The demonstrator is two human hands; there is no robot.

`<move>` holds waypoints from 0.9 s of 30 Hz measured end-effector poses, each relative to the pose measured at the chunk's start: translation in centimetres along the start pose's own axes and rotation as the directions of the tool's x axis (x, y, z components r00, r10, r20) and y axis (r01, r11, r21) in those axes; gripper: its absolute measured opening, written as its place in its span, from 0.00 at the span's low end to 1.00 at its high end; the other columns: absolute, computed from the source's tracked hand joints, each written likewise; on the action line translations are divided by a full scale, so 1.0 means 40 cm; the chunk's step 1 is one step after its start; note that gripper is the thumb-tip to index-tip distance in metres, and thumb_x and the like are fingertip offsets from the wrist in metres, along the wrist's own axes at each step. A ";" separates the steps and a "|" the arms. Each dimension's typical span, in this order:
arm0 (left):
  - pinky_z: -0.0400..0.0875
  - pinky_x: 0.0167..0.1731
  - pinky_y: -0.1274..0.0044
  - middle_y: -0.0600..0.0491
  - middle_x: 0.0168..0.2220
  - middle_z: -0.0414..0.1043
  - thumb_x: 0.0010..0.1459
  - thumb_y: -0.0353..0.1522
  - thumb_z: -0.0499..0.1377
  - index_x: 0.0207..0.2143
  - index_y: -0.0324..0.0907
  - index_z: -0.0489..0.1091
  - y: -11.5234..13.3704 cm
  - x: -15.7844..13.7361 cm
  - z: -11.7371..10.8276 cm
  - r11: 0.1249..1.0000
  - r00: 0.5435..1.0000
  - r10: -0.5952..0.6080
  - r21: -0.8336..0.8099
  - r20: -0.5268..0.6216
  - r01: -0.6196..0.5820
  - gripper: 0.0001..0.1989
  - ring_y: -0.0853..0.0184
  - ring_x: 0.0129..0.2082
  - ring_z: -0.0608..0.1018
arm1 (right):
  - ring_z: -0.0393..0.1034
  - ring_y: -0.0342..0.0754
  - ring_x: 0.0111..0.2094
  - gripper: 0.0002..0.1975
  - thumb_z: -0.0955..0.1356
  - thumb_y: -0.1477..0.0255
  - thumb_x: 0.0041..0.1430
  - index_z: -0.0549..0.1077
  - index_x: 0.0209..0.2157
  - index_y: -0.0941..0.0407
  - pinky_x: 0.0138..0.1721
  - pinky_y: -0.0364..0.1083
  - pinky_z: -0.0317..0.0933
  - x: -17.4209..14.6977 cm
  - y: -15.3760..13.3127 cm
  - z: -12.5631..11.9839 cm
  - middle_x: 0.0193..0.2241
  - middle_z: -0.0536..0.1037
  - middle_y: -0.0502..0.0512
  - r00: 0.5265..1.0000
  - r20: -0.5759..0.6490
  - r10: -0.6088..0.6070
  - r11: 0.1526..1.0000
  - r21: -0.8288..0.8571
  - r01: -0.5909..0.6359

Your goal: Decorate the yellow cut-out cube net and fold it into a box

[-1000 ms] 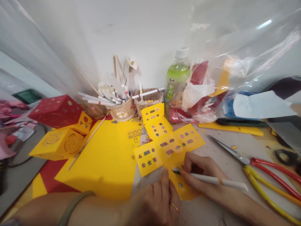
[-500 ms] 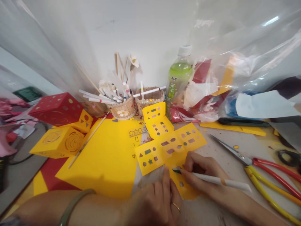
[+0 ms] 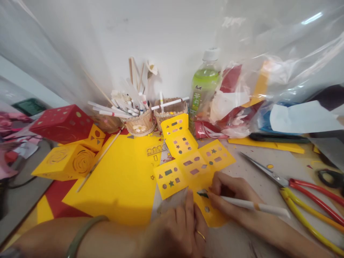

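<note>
A cross-shaped yellow card with small cut-out shapes lies unfolded on the work surface, its far flap tilted up. My left hand rests at the near panel's left edge, one finger stretched out and pressing there, the others bent beside it. In my right hand, pinched between thumb and fingers, is a slim white pen-shaped tool with a brown band. Its point is down near a dark opening in the near panel; my fingers partly hide the tip. Just ahead of my left hand is a large yellow sheet.
Large scissors lie spread at the right. A green drink bottle and baskets of white pens stand by the wall. Red and yellow paper boxes sit at the left. Plastic bags crowd the back right.
The view has shifted slightly. My right hand and the white tool show only a very small movement; my left hand stays in the same place on the card.
</note>
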State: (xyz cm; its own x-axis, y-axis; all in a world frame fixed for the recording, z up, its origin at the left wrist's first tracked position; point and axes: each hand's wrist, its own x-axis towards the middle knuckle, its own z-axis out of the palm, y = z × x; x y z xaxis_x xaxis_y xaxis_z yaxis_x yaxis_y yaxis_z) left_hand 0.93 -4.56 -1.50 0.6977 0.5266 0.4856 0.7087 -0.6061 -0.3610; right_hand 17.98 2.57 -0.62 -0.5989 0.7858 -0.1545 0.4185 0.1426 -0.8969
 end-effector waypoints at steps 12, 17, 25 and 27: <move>0.52 0.07 0.79 0.35 0.31 0.76 0.51 0.24 0.52 0.29 0.30 0.69 0.000 0.004 0.000 1.000 1.000 0.005 0.010 0.005 -0.005 0.07 0.69 0.10 0.69 | 0.52 0.39 0.20 0.11 0.62 0.71 0.57 0.56 0.22 0.55 0.19 0.39 0.49 -0.002 0.002 -0.002 0.19 0.61 0.45 1.000 0.015 0.004 1.000 -0.008 -0.004; 0.51 0.08 0.79 0.35 0.31 0.76 0.52 0.24 0.52 0.30 0.29 0.69 -0.001 0.004 -0.001 1.000 1.000 0.019 0.008 0.020 -0.019 0.07 0.69 0.11 0.69 | 0.51 0.39 0.20 0.12 0.62 0.72 0.56 0.55 0.21 0.55 0.19 0.39 0.48 -0.004 -0.009 -0.006 0.18 0.60 0.45 1.000 0.011 0.007 1.000 -0.026 -0.007; 0.52 0.08 0.80 0.35 0.31 0.76 0.53 0.24 0.54 0.30 0.29 0.69 0.000 -0.003 0.002 1.000 0.999 0.025 0.013 0.022 -0.025 0.06 0.69 0.11 0.69 | 0.51 0.39 0.20 0.13 0.63 0.72 0.55 0.55 0.21 0.55 0.19 0.39 0.48 -0.003 -0.012 -0.009 0.17 0.60 0.45 1.000 0.006 0.009 1.000 -0.012 -0.009; 0.52 0.08 0.80 0.35 0.31 0.76 0.52 0.24 0.54 0.30 0.29 0.69 0.001 -0.004 0.002 1.000 0.999 0.017 0.011 0.029 -0.017 0.06 0.70 0.11 0.69 | 0.51 0.39 0.20 0.12 0.62 0.72 0.56 0.55 0.21 0.55 0.19 0.39 0.48 -0.004 -0.011 -0.009 0.18 0.60 0.45 1.000 0.001 0.006 1.000 -0.013 -0.006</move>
State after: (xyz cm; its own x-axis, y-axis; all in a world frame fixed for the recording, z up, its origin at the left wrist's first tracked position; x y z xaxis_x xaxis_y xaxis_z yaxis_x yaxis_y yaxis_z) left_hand 0.86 -4.60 -1.66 0.7124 0.5330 0.4565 0.6976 -0.6087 -0.3780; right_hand 18.14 2.59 -0.06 -0.5972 0.7859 -0.1605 0.4307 0.1454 -0.8907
